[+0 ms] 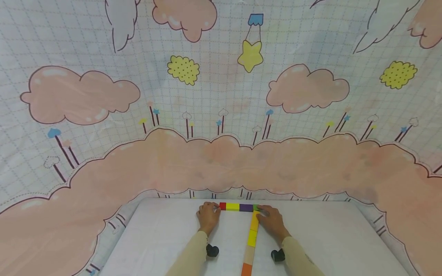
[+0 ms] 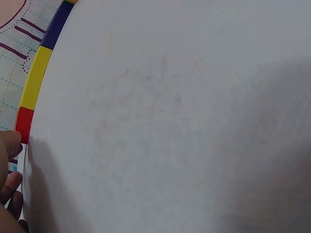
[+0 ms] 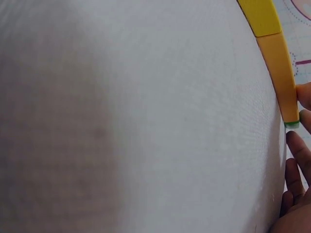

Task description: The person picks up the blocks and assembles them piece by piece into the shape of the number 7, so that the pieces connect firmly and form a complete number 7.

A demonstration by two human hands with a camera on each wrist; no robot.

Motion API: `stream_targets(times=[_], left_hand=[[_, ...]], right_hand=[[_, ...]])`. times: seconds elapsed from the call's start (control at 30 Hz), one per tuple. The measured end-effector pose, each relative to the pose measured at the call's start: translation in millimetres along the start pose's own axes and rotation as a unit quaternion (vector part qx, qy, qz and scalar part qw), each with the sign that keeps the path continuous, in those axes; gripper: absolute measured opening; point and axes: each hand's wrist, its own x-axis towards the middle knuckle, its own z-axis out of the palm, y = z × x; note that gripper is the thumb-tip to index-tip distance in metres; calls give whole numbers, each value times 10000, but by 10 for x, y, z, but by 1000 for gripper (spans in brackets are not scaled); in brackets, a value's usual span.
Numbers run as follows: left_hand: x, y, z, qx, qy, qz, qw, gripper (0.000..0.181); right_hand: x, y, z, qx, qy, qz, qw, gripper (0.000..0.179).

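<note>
A crosswise row at the table's far edge holds a red block (image 1: 222, 206), a yellow block (image 1: 233, 207), a purple block (image 1: 246, 207) and a green block (image 1: 256, 207). From its right end a second line runs toward me: a yellow-orange block (image 1: 254, 220), another yellow block (image 1: 252, 237), a tan block (image 1: 249, 254) and an orange block (image 1: 246, 269). Fingertips of my left hand (image 1: 208, 217) touch the red block's outer end. At the corner, my right hand (image 1: 274, 221) has fingertips against the green block and its thumb beside the yellow-orange block.
The blocks lie on a white tabletop (image 1: 165, 237). Beyond its far edge hangs a patterned cloth (image 1: 221, 165) with clouds and stars. Each wrist bears a black strap piece, one on the left (image 1: 212, 251) and one on the right (image 1: 277, 255).
</note>
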Motion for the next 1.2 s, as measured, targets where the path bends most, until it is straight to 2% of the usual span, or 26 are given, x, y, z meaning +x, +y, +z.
stream_targets(times=[0.4,0.5,0.57,0.73,0.93,1.07,1.2], left_hand=[[-32,-12,-26,-41,-14,59,10000,9],[-27,-36,-24,-76,0,166,9998,9],[-14,-67,-17,-109,-41,209,9997,9],[2,-110,-39,-319,-300,267,9987,10],[-29,-141,-102,-620,-553,503,9953,10],[-79,-170,-155,-569,-890,561,9928,12],[-121,-162,-231,-666,-1302,561,9877,15]], right_hand=[[47,66,32,246,-129,322,9991,45],[62,75,14,397,-197,291,9986,44],[71,72,-15,439,-227,79,9987,43],[118,84,-89,620,-302,-319,9971,41],[124,81,-162,788,-379,-441,9952,43],[83,67,-191,677,-471,-564,9950,45],[22,36,-242,435,-631,-492,9958,47]])
